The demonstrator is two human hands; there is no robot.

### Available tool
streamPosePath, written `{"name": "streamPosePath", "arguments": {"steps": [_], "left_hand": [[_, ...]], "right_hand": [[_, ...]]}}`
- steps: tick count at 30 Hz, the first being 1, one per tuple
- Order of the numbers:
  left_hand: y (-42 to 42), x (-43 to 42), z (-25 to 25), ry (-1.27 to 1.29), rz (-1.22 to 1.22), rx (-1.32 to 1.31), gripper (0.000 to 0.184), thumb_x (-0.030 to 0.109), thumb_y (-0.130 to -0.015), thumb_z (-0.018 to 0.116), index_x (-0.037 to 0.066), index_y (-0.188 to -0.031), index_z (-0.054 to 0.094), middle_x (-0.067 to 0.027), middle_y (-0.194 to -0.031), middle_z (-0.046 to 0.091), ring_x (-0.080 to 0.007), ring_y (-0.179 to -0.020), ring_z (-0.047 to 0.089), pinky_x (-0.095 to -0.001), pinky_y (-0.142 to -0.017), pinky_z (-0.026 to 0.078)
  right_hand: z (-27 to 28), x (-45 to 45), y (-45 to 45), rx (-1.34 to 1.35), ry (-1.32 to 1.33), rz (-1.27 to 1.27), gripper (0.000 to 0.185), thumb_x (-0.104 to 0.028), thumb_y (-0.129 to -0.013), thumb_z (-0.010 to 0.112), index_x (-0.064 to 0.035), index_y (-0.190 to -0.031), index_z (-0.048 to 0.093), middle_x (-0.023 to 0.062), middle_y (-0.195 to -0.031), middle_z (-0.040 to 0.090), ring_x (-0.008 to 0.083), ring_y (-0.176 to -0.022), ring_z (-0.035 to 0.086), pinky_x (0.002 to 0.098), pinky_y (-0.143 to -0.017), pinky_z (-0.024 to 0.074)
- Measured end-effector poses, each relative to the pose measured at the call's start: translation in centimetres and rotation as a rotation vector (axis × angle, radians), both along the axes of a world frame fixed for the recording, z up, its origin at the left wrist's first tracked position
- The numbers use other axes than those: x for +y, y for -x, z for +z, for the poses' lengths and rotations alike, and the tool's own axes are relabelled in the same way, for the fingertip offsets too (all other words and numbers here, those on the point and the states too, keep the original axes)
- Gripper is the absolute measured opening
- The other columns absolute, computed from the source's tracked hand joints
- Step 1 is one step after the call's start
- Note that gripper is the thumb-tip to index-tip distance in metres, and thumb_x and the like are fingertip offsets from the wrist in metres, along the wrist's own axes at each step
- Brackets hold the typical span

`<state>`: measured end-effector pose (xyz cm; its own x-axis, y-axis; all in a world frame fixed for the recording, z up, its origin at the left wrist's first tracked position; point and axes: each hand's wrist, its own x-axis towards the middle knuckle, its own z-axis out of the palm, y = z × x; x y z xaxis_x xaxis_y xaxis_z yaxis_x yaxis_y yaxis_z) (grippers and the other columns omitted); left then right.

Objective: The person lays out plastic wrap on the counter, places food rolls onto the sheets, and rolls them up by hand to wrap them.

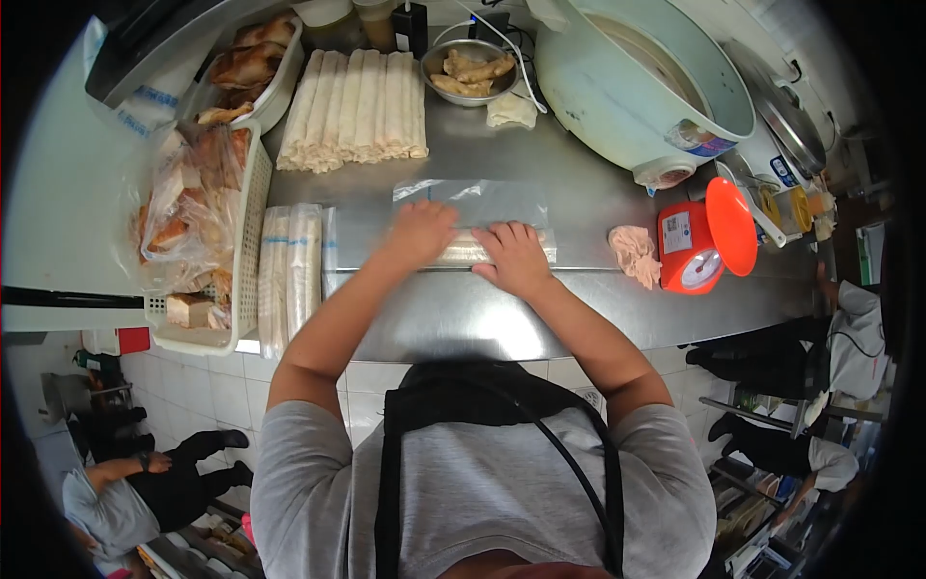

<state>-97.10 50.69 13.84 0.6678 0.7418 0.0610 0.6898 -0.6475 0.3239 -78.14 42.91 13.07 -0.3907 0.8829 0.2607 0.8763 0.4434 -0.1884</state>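
Observation:
A pale roll (461, 248) lies crosswise on the steel counter, on or inside a clear plastic sheet or bag (473, 198) spread behind it. My left hand (422, 232) is over the roll's left end, its fingers blurred. My right hand (516, 253) rests on the right part of the roll with its fingers apart over the plastic. Left of my hands, several wrapped rolls (289, 275) lie side by side. Behind them is a stack of long pale unwrapped rolls (355, 106).
A basket (249, 222) with bagged food stands at the left, a metal bowl (434, 79) at the back. To the right are a crumpled cloth (634, 255), a red scale (687, 241) and a large pale green tub (603, 111). Other people stand beyond both sides.

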Motion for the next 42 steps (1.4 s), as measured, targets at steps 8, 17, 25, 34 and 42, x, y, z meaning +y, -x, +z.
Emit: {"name": "streamPosePath", "arguments": {"steps": [8,17,25,34,42], "left_hand": [[0.1,0.5,0.3,0.124,-0.072,0.02,0.037,0.034,-0.071,0.065,0.013,-0.101,0.059,-0.0107,-0.101,0.053,-0.0292,-0.102,0.043,-0.0417,-0.086,0.032],[0.7,1.7,-1.6,0.232,0.508,-0.877,0.039,0.039,-0.081,0.056,0.009,-0.106,0.055,-0.0081,-0.1,0.054,-0.0235,-0.099,0.045,-0.0383,-0.086,0.033],[-5.6,-2.0,-2.1,1.359,0.93,-1.752,0.03,0.021,-0.083,0.058,0.005,-0.105,0.047,-0.0055,-0.104,0.052,-0.0196,-0.097,0.05,-0.0359,-0.088,0.038],[0.7,-4.4,2.1,1.348,0.406,-1.743,0.03,0.012,-0.079,0.058,0.004,-0.108,0.051,-0.0075,-0.097,0.058,-0.0193,-0.089,0.057,-0.0356,-0.08,0.046],[9.5,-7.4,2.9,1.365,0.34,-1.632,0.044,0.024,-0.082,0.056,0.004,-0.12,0.043,-0.0098,-0.11,0.054,-0.0205,-0.099,0.054,-0.0371,-0.08,0.047]], "right_hand": [[1.5,2.7,0.5,-0.061,-0.045,-0.014,0.045,-0.037,-0.072,0.062,-0.0159,-0.111,0.054,0.0046,-0.1,0.052,0.0226,-0.094,0.047,0.0379,-0.082,0.0356],[0.3,9.7,0.0,0.059,0.169,-0.057,0.024,-0.029,-0.083,0.049,-0.0125,-0.096,0.06,0.0076,-0.092,0.057,0.0266,-0.09,0.052,0.0388,-0.079,0.0408],[0.4,12.1,-0.4,0.253,0.55,0.017,0.029,-0.027,-0.089,0.041,-0.0044,-0.096,0.057,0.0153,-0.092,0.06,0.0326,-0.088,0.056,0.0382,-0.08,0.042],[4.4,6.8,4.8,0.947,0.846,-0.044,0.05,-0.034,-0.082,0.058,0.003,-0.113,0.047,0.0117,-0.102,0.056,0.0184,-0.096,0.052,0.0316,-0.084,0.0414],[7.0,8.9,12.7,0.875,1.263,0.022,0.023,-0.024,-0.085,0.055,-0.0036,-0.096,0.056,0.0043,-0.084,0.06,0.0107,-0.075,0.055,0.0256,-0.065,0.0449]]}}
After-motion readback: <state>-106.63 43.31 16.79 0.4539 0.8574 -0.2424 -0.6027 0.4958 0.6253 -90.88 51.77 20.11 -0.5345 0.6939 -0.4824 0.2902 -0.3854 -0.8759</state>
